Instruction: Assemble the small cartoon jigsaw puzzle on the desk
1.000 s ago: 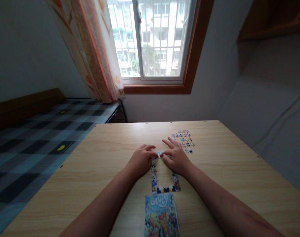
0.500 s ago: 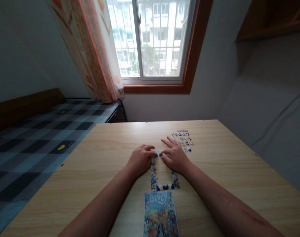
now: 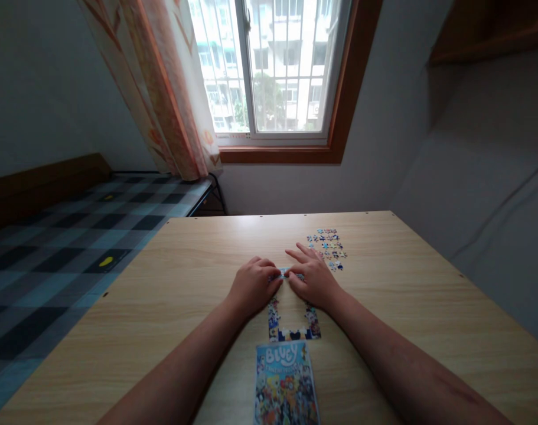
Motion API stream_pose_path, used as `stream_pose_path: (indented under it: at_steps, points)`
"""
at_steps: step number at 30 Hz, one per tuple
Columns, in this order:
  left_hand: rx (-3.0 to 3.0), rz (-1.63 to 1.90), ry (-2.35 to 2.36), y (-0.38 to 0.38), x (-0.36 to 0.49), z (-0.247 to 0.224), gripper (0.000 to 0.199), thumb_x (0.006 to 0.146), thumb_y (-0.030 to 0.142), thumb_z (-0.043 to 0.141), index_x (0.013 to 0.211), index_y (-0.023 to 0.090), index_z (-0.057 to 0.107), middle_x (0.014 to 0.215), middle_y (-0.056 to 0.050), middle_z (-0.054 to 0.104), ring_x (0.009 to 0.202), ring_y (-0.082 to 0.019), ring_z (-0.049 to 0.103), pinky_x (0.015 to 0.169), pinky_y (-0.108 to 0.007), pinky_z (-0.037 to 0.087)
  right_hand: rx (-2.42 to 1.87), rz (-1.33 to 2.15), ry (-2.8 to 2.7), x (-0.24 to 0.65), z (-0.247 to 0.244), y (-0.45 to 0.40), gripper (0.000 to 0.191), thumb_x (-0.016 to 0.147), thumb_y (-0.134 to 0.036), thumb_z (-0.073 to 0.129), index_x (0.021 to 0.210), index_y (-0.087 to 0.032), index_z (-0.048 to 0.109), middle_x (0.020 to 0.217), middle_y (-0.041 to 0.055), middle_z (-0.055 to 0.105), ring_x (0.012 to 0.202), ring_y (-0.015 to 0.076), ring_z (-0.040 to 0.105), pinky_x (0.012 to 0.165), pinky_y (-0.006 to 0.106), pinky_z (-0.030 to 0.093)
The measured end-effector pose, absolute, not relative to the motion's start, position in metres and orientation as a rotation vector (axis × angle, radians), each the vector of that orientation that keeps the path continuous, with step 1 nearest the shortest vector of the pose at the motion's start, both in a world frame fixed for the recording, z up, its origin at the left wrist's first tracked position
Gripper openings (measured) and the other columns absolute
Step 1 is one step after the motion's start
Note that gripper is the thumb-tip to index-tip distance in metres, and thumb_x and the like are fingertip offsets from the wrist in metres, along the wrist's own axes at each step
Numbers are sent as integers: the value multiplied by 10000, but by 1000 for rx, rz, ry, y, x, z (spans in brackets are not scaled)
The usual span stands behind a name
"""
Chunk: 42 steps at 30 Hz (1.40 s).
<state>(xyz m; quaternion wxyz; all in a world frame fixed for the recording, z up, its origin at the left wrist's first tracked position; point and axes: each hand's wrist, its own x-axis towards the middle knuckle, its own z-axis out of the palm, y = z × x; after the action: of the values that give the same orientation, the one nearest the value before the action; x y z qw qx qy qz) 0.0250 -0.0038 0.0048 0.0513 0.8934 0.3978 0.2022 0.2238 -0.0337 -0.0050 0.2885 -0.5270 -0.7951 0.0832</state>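
The puzzle edge (image 3: 313,324) looks mostly made, loose pieces (image 3: 325,245) wait, and I can't tell if left hand (image 3: 253,287) or right hand (image 3: 312,278) grips anything.

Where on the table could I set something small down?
On the pale wooden table, bare room lies between the left arm and the blue-black checked bed, and right of the multicoloured loose jigsaw pieces. The middle is crowded: bare left hand, right hand, narrow multicoloured puzzle border and rectangular blue Bluey picture.
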Motion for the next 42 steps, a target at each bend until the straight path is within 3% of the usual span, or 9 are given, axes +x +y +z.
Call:
stream_pose_path:
  at_steps: [17, 27, 42]
  points:
    - [2708, 655, 1216, -5, 27, 6, 121, 852, 229, 668, 873, 234, 787, 941, -37, 767, 916, -227, 642, 865, -376, 520, -1405, 223, -2123, 224, -4, -34, 212, 874, -224, 599, 840, -264, 804, 1444, 51, 598, 1443, 347, 402, 1164, 657, 242]
    - [2640, 615, 1253, -3, 27, 9, 79, 834, 256, 719, 880, 242, 781, 982, -27, 768, 954, -231, 647, 879, -376, 520, -1342, 186, -2115, 226, -14, -28, 149, 845, -225, 673, 874, -295, 801, 1256, 21, 717, 1298, 316, 531, 1160, 604, 288]
    - [2831, 552, 1162, -1, 24, 12, 152, 933, 283, 635, 929, 236, 780, 976, -29, 778, 921, -222, 660, 846, -359, 534, -1287, 141, -2093, 226, -18, -24, 127, 834, -189, 717, 849, -283, 801, 1181, 16, 747, 1254, 310, 560, 1117, 564, 357]
